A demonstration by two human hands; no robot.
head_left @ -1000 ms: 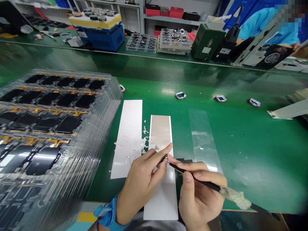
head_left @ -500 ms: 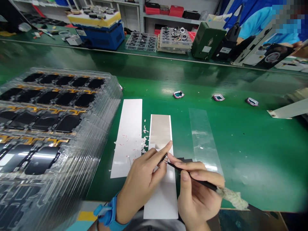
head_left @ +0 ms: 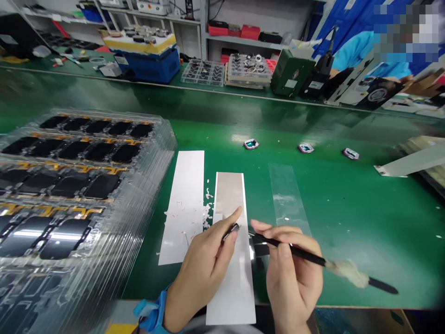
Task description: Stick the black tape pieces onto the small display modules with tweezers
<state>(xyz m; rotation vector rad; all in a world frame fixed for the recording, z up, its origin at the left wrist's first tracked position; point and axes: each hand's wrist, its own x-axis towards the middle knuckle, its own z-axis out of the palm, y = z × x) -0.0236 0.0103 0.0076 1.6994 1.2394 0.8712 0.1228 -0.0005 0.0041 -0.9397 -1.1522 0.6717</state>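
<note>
My left hand [head_left: 206,253], wearing a blue wrist strap [head_left: 153,311], pinches a small dark part with a shiny edge [head_left: 230,231] between thumb and fingers. It hovers over a long white strip with a beige upper area [head_left: 231,192]. In my right hand [head_left: 294,269] are slim black tweezers [head_left: 306,255], with pale wrapping [head_left: 347,272] near their rear end. Their fine tip points at the left hand, a short gap from the dark part. Left of the hands lies a white sheet [head_left: 184,195] with small scraps [head_left: 207,208] along its right edge. Fingers partly hide the dark part.
Stacked clear trays [head_left: 139,185] of black screens fill the left side. A transparent film strip [head_left: 287,185] lies right of centre. Three small pink-rimmed frames, one being this frame [head_left: 251,144], sit behind. A blue box [head_left: 149,62] stands on the back shelf; a person's blue sleeve [head_left: 354,48] shows beyond.
My right hand has drawn right, taking the tweezers' tip away from the dark part, which stays in my left hand. The whole view has shifted slightly upward.
</note>
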